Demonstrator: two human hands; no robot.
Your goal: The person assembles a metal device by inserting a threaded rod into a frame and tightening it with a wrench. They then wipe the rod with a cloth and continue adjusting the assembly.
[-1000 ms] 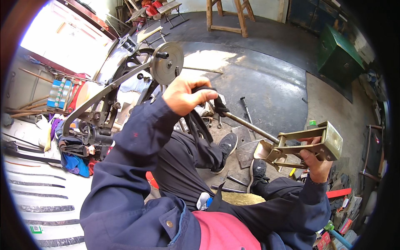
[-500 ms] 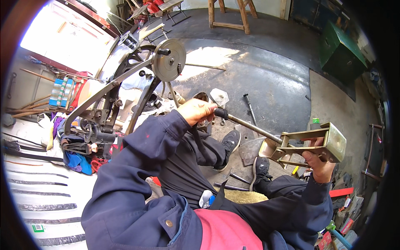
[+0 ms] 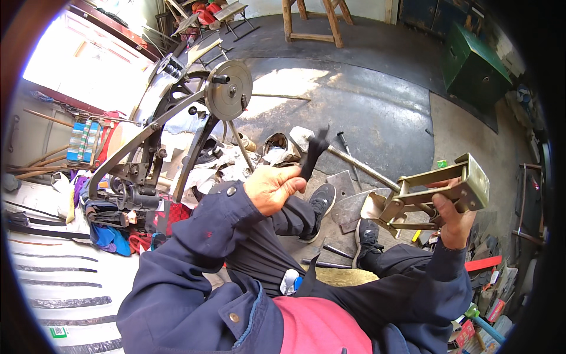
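A brass-coloured scissor jack point(image 3: 402, 203) with a long threaded rod point(image 3: 362, 165) hangs above my knees. My right hand point(image 3: 454, 219) is closed around its frame near the channel-shaped end. Between the pinched fingers of my left hand point(image 3: 274, 187) is a black strip point(image 3: 312, 154), somewhat blurred. The strip stands up across the rod's far end; whether it is still wrapped around that end I cannot tell. My left fingertips are apart from the rod itself.
To the left stands a hand-cranked sewing machine point(image 3: 147, 141) with a round wheel point(image 3: 230, 90). Shoes, cloths and scraps lie around its base. A hammer point(image 3: 350, 156) and flat metal plates point(image 3: 359, 206) are on the floor ahead. A green box point(image 3: 476, 68) stands at the far right.
My left hand has moved left and down from the rod's end. More of the black strip now shows, upright above my fingers. The jack has tilted slightly in my right hand.
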